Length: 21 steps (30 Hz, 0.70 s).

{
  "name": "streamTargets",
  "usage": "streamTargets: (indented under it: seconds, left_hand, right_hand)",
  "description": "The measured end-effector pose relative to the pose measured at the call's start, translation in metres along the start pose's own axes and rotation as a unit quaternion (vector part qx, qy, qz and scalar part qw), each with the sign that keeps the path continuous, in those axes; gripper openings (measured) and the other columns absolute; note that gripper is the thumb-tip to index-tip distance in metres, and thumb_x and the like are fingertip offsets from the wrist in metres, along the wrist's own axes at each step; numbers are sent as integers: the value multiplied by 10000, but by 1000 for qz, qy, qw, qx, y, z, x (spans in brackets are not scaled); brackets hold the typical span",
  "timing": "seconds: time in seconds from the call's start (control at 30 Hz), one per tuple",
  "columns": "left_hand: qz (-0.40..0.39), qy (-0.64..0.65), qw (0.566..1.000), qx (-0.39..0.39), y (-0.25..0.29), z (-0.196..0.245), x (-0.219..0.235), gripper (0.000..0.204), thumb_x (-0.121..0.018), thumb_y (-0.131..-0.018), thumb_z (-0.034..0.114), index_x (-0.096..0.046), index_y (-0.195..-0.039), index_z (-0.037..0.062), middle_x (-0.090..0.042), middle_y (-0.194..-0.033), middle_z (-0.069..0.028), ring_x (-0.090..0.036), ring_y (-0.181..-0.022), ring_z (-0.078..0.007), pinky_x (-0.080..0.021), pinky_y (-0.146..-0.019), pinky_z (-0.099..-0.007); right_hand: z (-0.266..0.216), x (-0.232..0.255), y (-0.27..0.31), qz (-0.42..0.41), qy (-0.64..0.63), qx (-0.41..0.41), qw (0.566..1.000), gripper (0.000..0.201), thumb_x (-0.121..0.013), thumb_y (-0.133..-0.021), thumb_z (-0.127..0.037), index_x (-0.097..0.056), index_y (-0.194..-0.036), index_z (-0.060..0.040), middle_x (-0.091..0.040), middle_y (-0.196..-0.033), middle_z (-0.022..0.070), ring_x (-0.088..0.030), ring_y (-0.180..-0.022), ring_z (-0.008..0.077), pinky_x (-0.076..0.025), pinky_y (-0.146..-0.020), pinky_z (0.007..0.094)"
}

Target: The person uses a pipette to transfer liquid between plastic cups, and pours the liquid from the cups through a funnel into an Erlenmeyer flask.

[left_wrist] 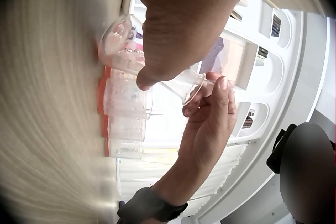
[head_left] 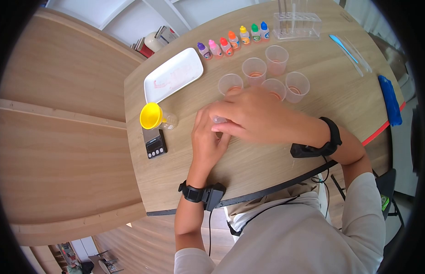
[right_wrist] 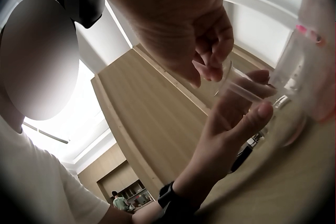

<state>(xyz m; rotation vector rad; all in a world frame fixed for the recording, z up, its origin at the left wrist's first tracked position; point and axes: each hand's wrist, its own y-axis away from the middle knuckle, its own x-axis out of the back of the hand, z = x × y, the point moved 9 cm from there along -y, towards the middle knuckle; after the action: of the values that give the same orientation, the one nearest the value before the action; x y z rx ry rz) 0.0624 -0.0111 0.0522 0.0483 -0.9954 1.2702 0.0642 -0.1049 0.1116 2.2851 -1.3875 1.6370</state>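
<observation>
My left hand [head_left: 208, 139] [left_wrist: 178, 29] [right_wrist: 226, 129] holds a clear flask [left_wrist: 119, 43] [right_wrist: 291, 129] by its neck, the round base tilted away above the table. At its mouth my right hand [head_left: 262, 114] [left_wrist: 207, 119] [right_wrist: 181, 32] has thumb and fingers pinched together, apparently on a thin clear stick [right_wrist: 245, 91] that reaches into the neck. The stick's upper end is hidden by the fingers. Beyond the hands stand several clear cups [head_left: 255, 72] [left_wrist: 126, 95] with reddish liquid at the bottom.
Colored dropper bottles [head_left: 234, 40] line the far side, beside a test tube rack [head_left: 297, 26]. At left are a white tray [head_left: 173, 75], a yellow funnel [head_left: 151, 116] on a clear container and a black scale [head_left: 155, 147]. Droppers [head_left: 344, 49] and a blue object [head_left: 390, 100] lie right.
</observation>
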Motion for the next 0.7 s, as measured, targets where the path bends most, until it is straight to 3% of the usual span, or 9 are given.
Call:
streamTargets:
  seconds: [0.07,0.13,0.27,0.33,0.47,0.57,0.67,0.7]
  left_hand:
    - [0,-4,1000,-5,-1,3,1,458,-727,-668,-35,-596,-1106,-1,-613,-1153,-178,-558,-1087,-391,-470,-892,-426]
    - [1,-38,999,-20,-2,8,3,466,-727,-663,-38,-595,-1109,-3,-613,-1147,-174,-557,-1074,-390,-469,-886,-427]
    - [11,-34,999,-35,-4,12,4,476,-725,-659,-42,-592,-1115,-9,-614,-1141,-175,-555,-1075,-391,-468,-888,-428]
    - [18,-34,998,-42,-5,14,5,484,-723,-660,-44,-589,-1124,-13,-616,-1135,-179,-553,-1079,-392,-467,-890,-429]
    - [5,-36,999,-17,-5,9,4,482,-720,-662,-46,-595,-1127,-13,-618,-1134,-182,-557,-1071,-396,-467,-894,-433]
    - [28,-54,997,-46,-4,11,6,462,-728,-681,-22,-605,-1126,-10,-618,-1143,-182,-566,-1070,-390,-467,-901,-437]
    - [44,-65,996,-47,-5,14,10,445,-736,-703,11,-616,-1131,0,-624,-1146,-172,-574,-1075,-379,-468,-908,-436]
    - [46,-69,995,-51,-6,16,12,443,-739,-711,25,-619,-1137,8,-628,-1144,-165,-575,-1081,-374,-468,-911,-434]
  right_hand:
    - [2,4,0,5,-11,-5,1000,217,-638,-870,-282,-583,-897,-74,-621,-704,123,-625,-686,323,-452,-573,448]
    - [2,11,0,36,25,0,999,139,-645,-876,-225,-593,-922,-104,-564,-674,60,-582,-657,241,-422,-570,384]
    - [2,21,-1,45,18,-1,999,128,-649,-871,-207,-586,-914,-105,-568,-681,51,-578,-647,244,-409,-574,375]
    - [1,23,-2,29,3,-12,999,164,-641,-858,-222,-568,-894,-79,-610,-690,130,-621,-702,320,-439,-579,451]
    - [7,23,-1,20,11,-8,1000,166,-638,-857,-226,-566,-897,-82,-616,-698,123,-621,-703,319,-439,-583,448]
    - [4,31,0,36,14,12,999,174,-637,-863,-245,-571,-895,-87,-616,-684,107,-623,-693,307,-436,-578,440]
    - [-3,57,-3,36,4,-18,999,188,-648,-862,-267,-584,-858,-91,-601,-643,76,-612,-651,279,-436,-574,417]
    - [-5,70,-2,75,-8,-24,997,197,-657,-858,-269,-588,-830,-86,-577,-612,60,-594,-606,250,-426,-551,389]
